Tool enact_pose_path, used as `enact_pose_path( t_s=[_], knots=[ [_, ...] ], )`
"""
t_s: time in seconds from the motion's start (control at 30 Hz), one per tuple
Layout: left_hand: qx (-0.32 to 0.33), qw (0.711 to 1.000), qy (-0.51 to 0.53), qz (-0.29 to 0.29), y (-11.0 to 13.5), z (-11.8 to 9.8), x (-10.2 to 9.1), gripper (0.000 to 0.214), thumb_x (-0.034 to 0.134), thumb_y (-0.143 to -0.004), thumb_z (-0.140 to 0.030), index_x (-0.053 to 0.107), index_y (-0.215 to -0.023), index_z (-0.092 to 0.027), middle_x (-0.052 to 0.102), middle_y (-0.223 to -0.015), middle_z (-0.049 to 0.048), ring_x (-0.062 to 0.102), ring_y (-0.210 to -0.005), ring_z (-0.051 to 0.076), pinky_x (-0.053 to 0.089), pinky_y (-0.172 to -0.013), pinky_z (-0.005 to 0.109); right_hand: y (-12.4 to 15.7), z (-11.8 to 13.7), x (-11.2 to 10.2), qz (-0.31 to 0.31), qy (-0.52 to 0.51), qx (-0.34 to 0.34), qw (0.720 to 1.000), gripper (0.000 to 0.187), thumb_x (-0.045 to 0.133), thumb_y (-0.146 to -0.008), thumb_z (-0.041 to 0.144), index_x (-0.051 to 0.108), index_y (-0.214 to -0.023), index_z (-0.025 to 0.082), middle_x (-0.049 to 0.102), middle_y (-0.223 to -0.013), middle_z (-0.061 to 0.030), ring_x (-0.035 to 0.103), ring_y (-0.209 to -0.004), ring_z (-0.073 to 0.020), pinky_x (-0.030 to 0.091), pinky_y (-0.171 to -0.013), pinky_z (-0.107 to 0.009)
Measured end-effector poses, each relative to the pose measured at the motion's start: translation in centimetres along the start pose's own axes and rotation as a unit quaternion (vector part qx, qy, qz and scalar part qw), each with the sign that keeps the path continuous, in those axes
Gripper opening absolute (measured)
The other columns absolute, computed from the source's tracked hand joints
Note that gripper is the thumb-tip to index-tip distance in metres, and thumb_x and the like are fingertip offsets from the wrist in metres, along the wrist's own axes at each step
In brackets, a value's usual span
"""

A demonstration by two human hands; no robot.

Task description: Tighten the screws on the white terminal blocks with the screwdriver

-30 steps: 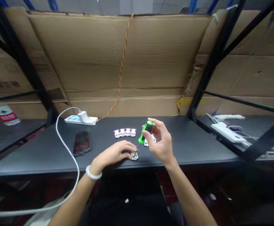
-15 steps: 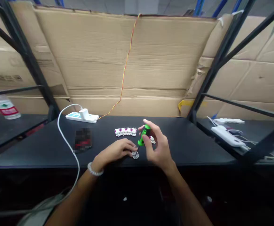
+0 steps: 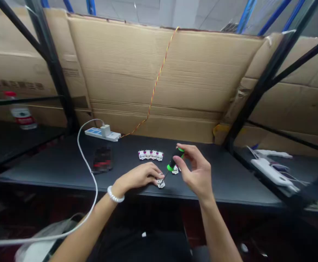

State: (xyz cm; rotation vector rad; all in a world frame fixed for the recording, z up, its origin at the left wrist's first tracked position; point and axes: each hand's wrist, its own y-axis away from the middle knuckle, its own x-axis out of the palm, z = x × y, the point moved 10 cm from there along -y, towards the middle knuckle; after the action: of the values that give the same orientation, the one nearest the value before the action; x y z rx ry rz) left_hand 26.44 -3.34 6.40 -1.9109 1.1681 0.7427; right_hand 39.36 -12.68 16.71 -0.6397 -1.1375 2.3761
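In my right hand is a screwdriver with a black and green handle, gripped between thumb and fingers and tilted. Its thin shaft slants down to a small white plastic part near the front edge of the table. The fingers of my left hand press on that part and hold it against the tabletop. Behind them stands a curved row of several similar white parts with purple pieces. Another white part lies beside the screwdriver, partly hidden by the handle and my right hand.
A white power strip with a plugged-in adapter lies at the back left, its white cable looping past my left arm. A blurred dark object lies nearby. Black rack posts and a cardboard wall enclose the black table.
The screwdriver handle has turned in my right fingers and leans more to the right. My left hand still holds the white part. The whole view has shifted and tilted slightly.
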Motion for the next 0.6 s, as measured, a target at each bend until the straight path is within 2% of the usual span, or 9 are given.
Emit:
enact_pose_path(
  t_s=[0.07, 0.13, 0.2, 0.3, 0.37, 0.47, 0.53, 0.6],
  knots=[
    [-0.001, 1.000, -0.002, 0.001, 0.0, 0.1, 0.1, 0.018, 0.073, -0.100, -0.026, 0.084, -0.115, -0.026, 0.080, -0.124, 0.0082, 0.071, -0.119, 0.025, 0.053, -0.109, 0.038, -0.2, 0.0, 1.1, 0.051, -0.021, 0.018, 0.998, 0.033, 0.061, -0.105, 0.027, 0.065, -0.137, 0.030, 0.072, -0.127, -0.0090, 0.072, -0.109, -0.0245, 0.062, -0.095, -0.043],
    [-0.002, 1.000, -0.002, -0.001, 0.0, 0.2, 0.1, 0.017, 0.074, -0.100, -0.024, 0.085, -0.112, -0.026, 0.080, -0.123, 0.0083, 0.072, -0.117, 0.025, 0.054, -0.108, 0.038, -0.4, 0.5, 1.9, 0.081, -0.019, 0.016, 0.996, 0.037, 0.057, -0.105, 0.026, 0.062, -0.142, 0.029, 0.071, -0.130, -0.0102, 0.072, -0.115, -0.0261, 0.062, -0.099, -0.044],
    [-0.003, 1.000, 0.005, -0.006, 0.0, 0.2, 0.0, 0.016, 0.073, -0.100, -0.024, 0.085, -0.110, -0.025, 0.080, -0.122, 0.0086, 0.072, -0.117, 0.025, 0.054, -0.109, 0.038, -0.7, 1.3, 2.0, 0.073, 0.013, -0.006, 0.997, 0.034, 0.065, -0.101, 0.028, 0.066, -0.135, 0.028, 0.070, -0.125, -0.0097, 0.072, -0.110, -0.0257, 0.063, -0.094, -0.042],
    [0.001, 1.000, 0.015, 0.000, 0.0, 0.3, 0.2, 0.015, 0.074, -0.099, -0.024, 0.085, -0.111, -0.024, 0.080, -0.122, 0.0087, 0.071, -0.118, 0.025, 0.053, -0.110, 0.038, -1.1, 2.0, 1.3, 0.016, 0.064, -0.029, 0.997, 0.026, 0.076, -0.094, 0.030, 0.074, -0.120, 0.028, 0.069, -0.116, -0.0079, 0.071, -0.096, -0.0230, 0.063, -0.083, -0.039],
    [-0.003, 1.000, 0.021, 0.003, -0.1, 0.6, 0.2, 0.016, 0.077, -0.097, -0.026, 0.085, -0.112, -0.024, 0.080, -0.123, 0.0087, 0.072, -0.118, 0.026, 0.052, -0.110, 0.037, -1.1, 2.0, 1.5, 0.022, 0.058, -0.027, 0.998, 0.028, 0.068, -0.100, 0.027, 0.072, -0.128, 0.028, 0.070, -0.120, -0.0086, 0.072, -0.101, -0.0230, 0.062, -0.090, -0.040],
    [-0.014, 0.999, 0.040, -0.001, -0.1, 1.1, 0.2, 0.020, 0.083, -0.093, -0.026, 0.085, -0.112, -0.023, 0.080, -0.122, 0.0087, 0.072, -0.118, 0.026, 0.052, -0.109, 0.036, -0.9, 1.7, 2.8, 0.081, 0.018, -0.019, 0.996, 0.041, 0.051, -0.106, 0.021, 0.060, -0.145, 0.028, 0.069, -0.134, -0.0103, 0.070, -0.121, -0.0250, 0.059, -0.105, -0.045],
    [-0.020, 0.999, 0.048, -0.008, -0.1, 1.4, 0.2, 0.020, 0.085, -0.091, -0.025, 0.085, -0.111, -0.023, 0.080, -0.122, 0.0079, 0.072, -0.117, 0.026, 0.052, -0.109, 0.035, -0.9, 2.0, 2.9, 0.080, 0.018, -0.027, 0.996, 0.040, 0.057, -0.104, 0.023, 0.061, -0.143, 0.028, 0.069, -0.133, -0.0103, 0.069, -0.120, -0.0259, 0.059, -0.103, -0.045],
    [-0.022, 0.999, 0.050, -0.007, -0.1, 1.5, 0.2, 0.019, 0.085, -0.090, -0.023, 0.085, -0.109, -0.024, 0.080, -0.123, 0.0071, 0.072, -0.117, 0.025, 0.051, -0.111, 0.036, -1.0, 2.5, 2.4, 0.043, 0.044, -0.046, 0.997, 0.034, 0.070, -0.098, 0.027, 0.069, -0.133, 0.028, 0.068, -0.123, -0.0089, 0.070, -0.109, -0.0250, 0.062, -0.093, -0.042]
  ],
)
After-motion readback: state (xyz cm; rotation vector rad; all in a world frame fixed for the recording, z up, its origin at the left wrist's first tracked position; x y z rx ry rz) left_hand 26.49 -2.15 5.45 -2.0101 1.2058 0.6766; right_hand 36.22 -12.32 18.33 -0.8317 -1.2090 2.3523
